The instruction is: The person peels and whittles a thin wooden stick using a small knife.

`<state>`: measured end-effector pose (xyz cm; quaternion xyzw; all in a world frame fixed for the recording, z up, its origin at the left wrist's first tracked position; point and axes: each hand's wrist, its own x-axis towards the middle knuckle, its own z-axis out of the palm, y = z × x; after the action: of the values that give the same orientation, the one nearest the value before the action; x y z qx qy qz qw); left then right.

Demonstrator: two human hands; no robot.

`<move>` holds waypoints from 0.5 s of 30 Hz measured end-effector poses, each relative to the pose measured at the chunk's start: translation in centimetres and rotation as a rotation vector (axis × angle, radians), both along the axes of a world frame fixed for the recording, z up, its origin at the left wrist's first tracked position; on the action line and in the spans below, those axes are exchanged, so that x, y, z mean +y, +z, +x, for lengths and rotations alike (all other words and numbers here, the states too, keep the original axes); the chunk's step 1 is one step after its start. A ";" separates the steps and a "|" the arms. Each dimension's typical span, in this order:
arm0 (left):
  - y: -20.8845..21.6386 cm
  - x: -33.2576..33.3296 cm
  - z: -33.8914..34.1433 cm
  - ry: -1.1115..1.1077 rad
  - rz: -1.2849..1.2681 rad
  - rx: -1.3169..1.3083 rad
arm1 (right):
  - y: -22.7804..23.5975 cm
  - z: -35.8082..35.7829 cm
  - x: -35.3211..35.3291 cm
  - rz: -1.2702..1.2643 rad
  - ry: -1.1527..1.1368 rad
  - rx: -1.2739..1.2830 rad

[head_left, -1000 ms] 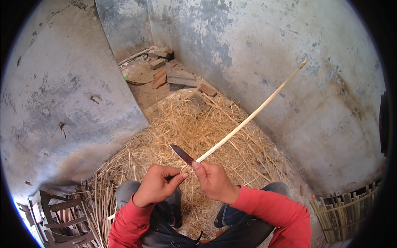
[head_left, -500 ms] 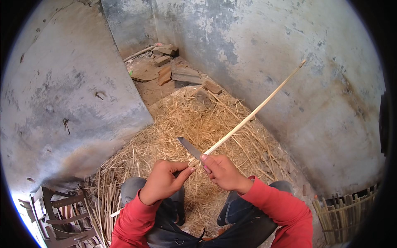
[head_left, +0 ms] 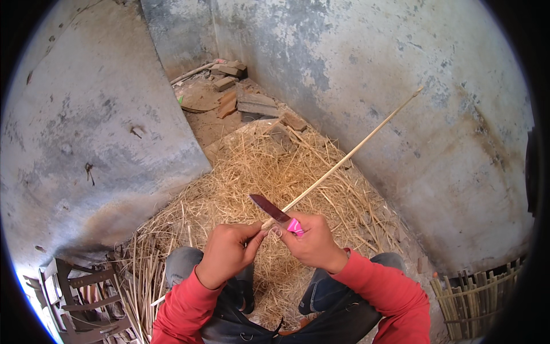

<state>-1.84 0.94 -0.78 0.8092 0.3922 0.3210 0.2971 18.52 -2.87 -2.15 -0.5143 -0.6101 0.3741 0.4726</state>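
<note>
A long, pale strip of what looks like split bamboo [head_left: 349, 155] slants from my hands up toward the far right, in front of the wall. My left hand [head_left: 229, 249] pinches it between thumb and forefinger near its lower part. Closed round the pink handle of a knife [head_left: 270, 207] is my right hand [head_left: 314, 243]; the dark blade points up and left across the strip. A thin curled shaving [head_left: 276, 233] shows between the two hands. Behind my left forearm, a pale end of a strip [head_left: 157, 300] sticks out.
Shavings [head_left: 275, 166] cover the floor before me. Bricks and tiles [head_left: 255, 103] lie at the back. Several long strips [head_left: 134, 286] and a wooden chair-like frame [head_left: 86, 298] are at the left. A slatted bamboo basket or fence [head_left: 481, 301] stands right, by the wall [head_left: 447, 189].
My right hand has turned, so the pink knife handle shows more and the blade looks darker. The strip has rotated and appears thinner. My left hand stays in nearly the same place.
</note>
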 end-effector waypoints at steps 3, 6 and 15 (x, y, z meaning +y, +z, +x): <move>-0.6 -0.2 0.0 -0.004 -0.054 0.046 | -0.4 0.3 -0.1 0.038 0.005 -0.067; -0.5 -0.3 0.5 0.008 -0.116 0.122 | -0.2 0.6 0.0 0.024 0.037 -0.148; -1.0 -0.6 0.7 0.010 -0.126 0.100 | -0.7 0.9 0.3 0.077 0.098 -0.217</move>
<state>-1.18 0.39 -1.76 0.8019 0.4301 0.2564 0.3260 19.38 -2.56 -2.90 -0.5026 -0.6960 0.3153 0.4045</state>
